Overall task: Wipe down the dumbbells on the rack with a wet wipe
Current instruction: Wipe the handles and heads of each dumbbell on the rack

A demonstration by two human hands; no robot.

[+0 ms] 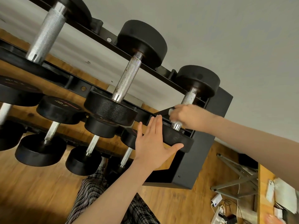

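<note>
left hand (pixel 152 143) flat, fingers straight, steadying near head of end dumbbell (pixel 186 113) | right hand (pixel 186 116) clamped round its handle with wet wipe (pixel 171 112), mid-wipe | rack (pixel 210 143) top row, far right | remaining dumbbells show no sign either way; most likely still to do

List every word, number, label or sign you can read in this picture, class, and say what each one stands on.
Nothing here reads with certainty.
Second-row dumbbell head: pale digits, upside down, perhaps "22.5", with a reddish mark beside them; too blurred to confirm.
Far-left dumbbell head: faint markings, unreadable.
End dumbbell head under the left hand: small embossed mark, too small to read.
Papers at lower right: no legible text.
</note>
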